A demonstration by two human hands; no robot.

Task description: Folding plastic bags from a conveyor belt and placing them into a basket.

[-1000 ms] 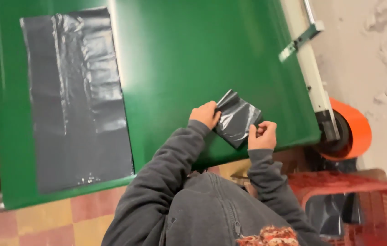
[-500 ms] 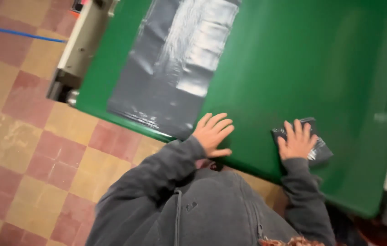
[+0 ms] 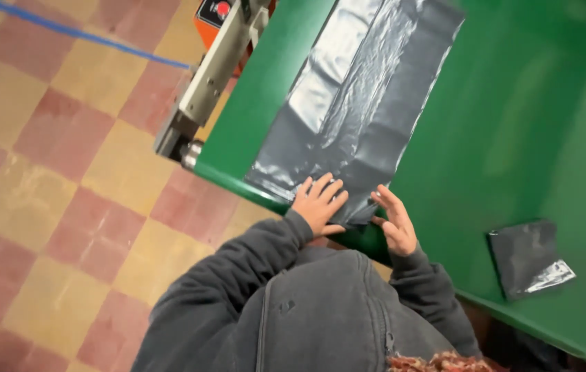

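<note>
A long grey plastic bag [image 3: 362, 96] lies flat on the green table [image 3: 513, 124]. My left hand [image 3: 319, 203] rests palm down on the bag's near end, fingers spread. My right hand [image 3: 395, 220] is open at the bag's near right corner, its fingers touching the edge. A small folded grey bag [image 3: 528, 256] lies by itself on the table to the right, away from both hands.
A metal rail with an orange control box [image 3: 217, 41] runs along the table's left side. The floor [image 3: 65, 172] has red and yellow tiles with a blue line. My grey sleeves and hooded top fill the lower middle of the view.
My right hand has let go of the small folded bag and moved left. Both hands are now on the near end of the long flat bag. The view has swung left.
</note>
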